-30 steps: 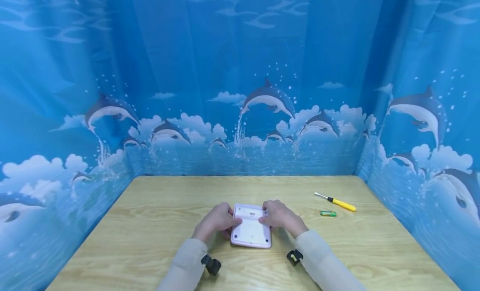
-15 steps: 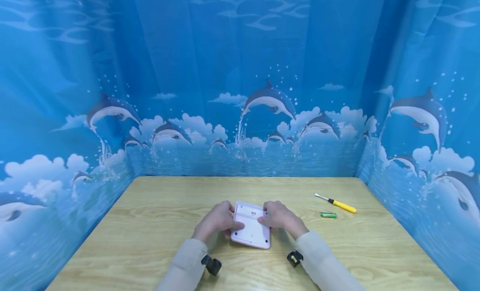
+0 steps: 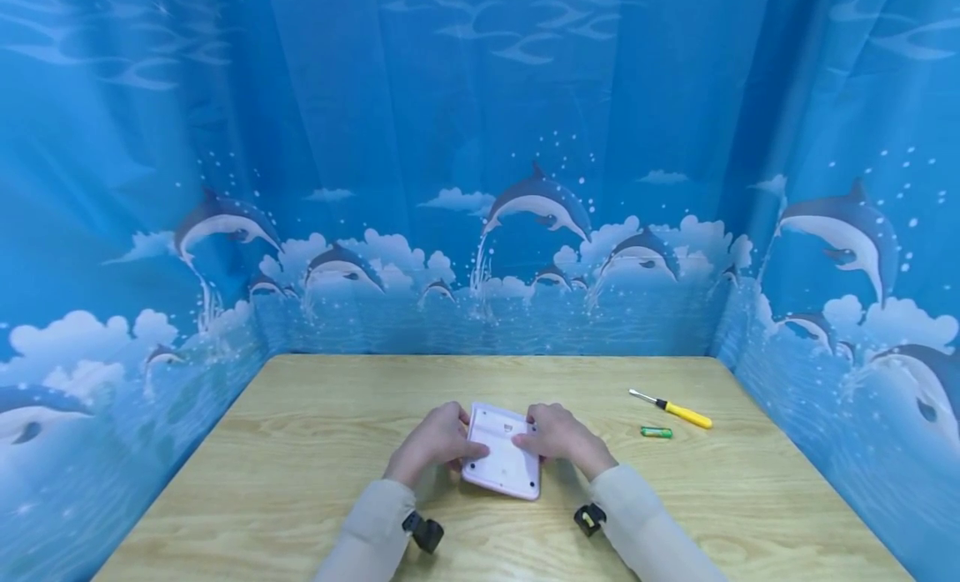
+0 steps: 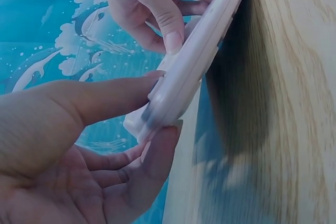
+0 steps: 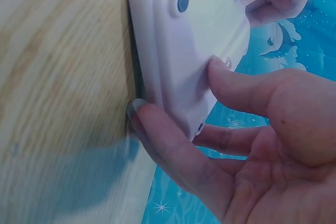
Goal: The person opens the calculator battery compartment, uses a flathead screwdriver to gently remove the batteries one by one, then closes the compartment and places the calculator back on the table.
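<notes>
A pale pink calculator (image 3: 504, 472) is held face down over the table, its back with small dark round feet turned up. My left hand (image 3: 437, 442) grips its left edge, thumb on the back and fingers underneath. On the opposite edge, my right hand (image 3: 562, 439) holds it the same way. The left wrist view shows the calculator (image 4: 181, 72) tilted, with bits of its keys along the underside and a shadow below. In the right wrist view, a black foot (image 5: 182, 2) stands out near the corner of the back. The key side is mostly hidden.
A screwdriver (image 3: 686, 414) with a yellow handle lies to the right on the wooden table (image 3: 330, 432). Just in front of it is a green battery (image 3: 656, 432). A blue curtain (image 3: 480, 107) with dolphins surrounds the table's back and sides.
The calculator has turned slightly and tilted between my hands. My left thumb has shifted a little toward me along its back. The screwdriver and battery stay where they were.
</notes>
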`<act>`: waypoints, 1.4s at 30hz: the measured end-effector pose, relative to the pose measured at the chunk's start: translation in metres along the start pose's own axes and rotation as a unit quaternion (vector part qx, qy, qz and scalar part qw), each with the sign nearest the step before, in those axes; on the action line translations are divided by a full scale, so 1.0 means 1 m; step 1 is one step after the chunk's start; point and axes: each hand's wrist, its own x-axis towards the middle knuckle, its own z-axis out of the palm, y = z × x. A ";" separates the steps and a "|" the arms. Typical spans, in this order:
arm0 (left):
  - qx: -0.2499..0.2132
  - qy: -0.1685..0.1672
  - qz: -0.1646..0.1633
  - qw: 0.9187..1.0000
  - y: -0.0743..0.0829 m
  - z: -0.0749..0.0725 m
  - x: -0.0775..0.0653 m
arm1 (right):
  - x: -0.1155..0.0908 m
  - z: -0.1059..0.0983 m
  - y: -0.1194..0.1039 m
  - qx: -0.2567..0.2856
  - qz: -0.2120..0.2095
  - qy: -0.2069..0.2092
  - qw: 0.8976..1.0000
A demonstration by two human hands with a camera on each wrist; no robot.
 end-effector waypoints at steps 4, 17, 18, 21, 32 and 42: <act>0.011 0.004 0.001 1.000 0.000 -0.001 0.000 | 0.000 0.000 0.000 -0.002 0.000 0.003 1.000; 0.029 0.052 0.053 0.997 0.012 -0.008 -0.001 | -0.001 -0.002 -0.002 0.002 -0.024 0.017 1.000; 0.029 0.054 0.062 0.996 0.012 -0.009 -0.001 | -0.001 -0.002 -0.002 0.002 -0.025 0.017 1.000; 0.025 0.051 0.096 0.994 0.012 -0.011 -0.001 | 0.000 -0.002 -0.003 -0.006 -0.031 0.022 0.999; 0.008 -0.040 0.113 0.993 0.015 -0.011 -0.004 | 0.001 0.003 -0.001 -0.019 -0.064 0.031 0.997; 0.032 -0.008 0.114 0.993 0.020 -0.006 -0.007 | -0.001 -0.008 -0.005 0.011 -0.052 0.025 0.998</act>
